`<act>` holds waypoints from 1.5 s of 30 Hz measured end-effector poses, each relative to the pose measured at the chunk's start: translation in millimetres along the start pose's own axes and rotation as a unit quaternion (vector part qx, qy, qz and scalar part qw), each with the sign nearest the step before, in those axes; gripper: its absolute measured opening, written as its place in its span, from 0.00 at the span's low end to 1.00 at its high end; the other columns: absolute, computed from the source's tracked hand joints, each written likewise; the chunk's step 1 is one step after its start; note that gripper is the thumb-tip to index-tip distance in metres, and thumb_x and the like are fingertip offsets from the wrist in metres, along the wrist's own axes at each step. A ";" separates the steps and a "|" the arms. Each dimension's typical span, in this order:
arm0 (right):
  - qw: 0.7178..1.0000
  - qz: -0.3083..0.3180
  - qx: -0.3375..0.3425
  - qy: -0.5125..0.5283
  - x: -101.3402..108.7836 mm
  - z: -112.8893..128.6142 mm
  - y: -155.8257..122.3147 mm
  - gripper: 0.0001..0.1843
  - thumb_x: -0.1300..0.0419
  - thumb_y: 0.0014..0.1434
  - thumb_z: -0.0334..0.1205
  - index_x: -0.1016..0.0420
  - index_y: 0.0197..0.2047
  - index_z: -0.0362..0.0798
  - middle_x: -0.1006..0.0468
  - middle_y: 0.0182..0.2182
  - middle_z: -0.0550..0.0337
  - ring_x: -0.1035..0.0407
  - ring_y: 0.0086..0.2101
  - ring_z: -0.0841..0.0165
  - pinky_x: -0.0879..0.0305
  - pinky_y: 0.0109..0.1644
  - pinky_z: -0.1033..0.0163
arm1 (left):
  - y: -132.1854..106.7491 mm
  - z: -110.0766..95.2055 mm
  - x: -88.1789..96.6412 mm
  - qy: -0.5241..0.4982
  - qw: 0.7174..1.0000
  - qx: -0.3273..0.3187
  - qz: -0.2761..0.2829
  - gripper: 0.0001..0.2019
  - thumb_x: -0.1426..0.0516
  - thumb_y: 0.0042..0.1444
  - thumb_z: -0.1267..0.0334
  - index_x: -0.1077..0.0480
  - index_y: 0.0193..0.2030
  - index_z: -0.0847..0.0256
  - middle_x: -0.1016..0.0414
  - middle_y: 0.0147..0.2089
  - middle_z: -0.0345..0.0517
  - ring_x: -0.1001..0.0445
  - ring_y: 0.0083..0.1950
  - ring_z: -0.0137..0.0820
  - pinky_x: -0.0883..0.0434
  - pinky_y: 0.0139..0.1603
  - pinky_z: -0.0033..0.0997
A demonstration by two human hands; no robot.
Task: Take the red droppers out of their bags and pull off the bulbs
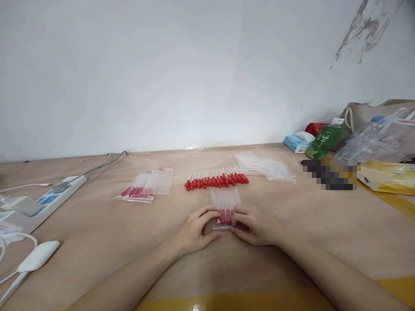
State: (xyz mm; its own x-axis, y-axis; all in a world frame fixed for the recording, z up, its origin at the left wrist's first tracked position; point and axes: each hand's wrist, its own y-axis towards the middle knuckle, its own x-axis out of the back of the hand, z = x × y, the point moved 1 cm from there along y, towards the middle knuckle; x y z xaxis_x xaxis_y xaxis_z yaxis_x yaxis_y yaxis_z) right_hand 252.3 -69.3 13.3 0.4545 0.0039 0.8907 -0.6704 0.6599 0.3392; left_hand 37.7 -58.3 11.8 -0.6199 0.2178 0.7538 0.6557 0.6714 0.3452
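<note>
A clear plastic zip bag (226,198) lies flat on the table in front of me, with several red-ended sticks (228,217) inside. At its left edge is my left hand (199,229), fingers curled over the red ends and thumb at the near edge. My right hand (256,224) grips the opposite side the same way, its fingertips covering part of the bag. Just beyond the bag, a row of loose sticks with red bulb ends (217,180) lies with the red ends toward me. The pale shafts point to the wall.
Filled bags (138,190) lie to the left, and a stack of flat clear bags (266,166) at the back right. A power strip (55,198) with cables lines the left side. A green bottle (326,140), tissue pack (298,143) and plastic bags (372,138) crowd the right.
</note>
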 end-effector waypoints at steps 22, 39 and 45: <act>0.991 -0.072 -0.098 0.048 -6.9 29.9 15.4 0.10 0.44 0.53 0.46 0.29 0.32 0.49 0.27 0.32 0.58 0.35 0.33 0.69 0.40 0.36 0.63 | 12.4 17.3 6.7 -0.412 0.874 0.248 0.067 0.30 0.38 0.46 0.57 0.47 0.53 0.58 0.34 0.27 0.34 0.31 0.27 0.23 0.32 0.31 0.25; 0.976 -0.084 -0.189 -0.062 -20.8 -1.1 12.9 0.27 0.46 0.53 0.55 0.36 0.55 0.55 0.34 0.50 0.51 0.39 0.48 0.58 0.43 0.48 0.51 | 25.9 29.7 3.8 -0.308 0.858 0.398 -0.108 0.26 0.39 0.46 0.56 0.38 0.50 0.63 0.26 0.31 0.45 0.26 0.29 0.28 0.43 0.15 0.16; 0.974 -0.098 -0.200 -0.045 -17.7 4.9 12.8 0.25 0.46 0.52 0.57 0.33 0.51 0.56 0.31 0.46 0.53 0.37 0.46 0.59 0.45 0.46 0.53 | 28.0 29.4 3.8 -0.326 0.855 0.383 -0.123 0.25 0.36 0.42 0.62 0.36 0.46 0.65 0.26 0.25 0.39 0.33 0.19 0.22 0.39 0.17 0.18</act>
State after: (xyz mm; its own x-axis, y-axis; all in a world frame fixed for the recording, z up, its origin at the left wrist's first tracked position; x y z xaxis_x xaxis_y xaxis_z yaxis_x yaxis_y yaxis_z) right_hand 232.8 -64.6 3.3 0.4846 -0.2059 0.8501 -0.2858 0.8813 0.3764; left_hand 41.1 -17.9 7.9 -0.9710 0.1847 0.1520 0.1512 0.9662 -0.2086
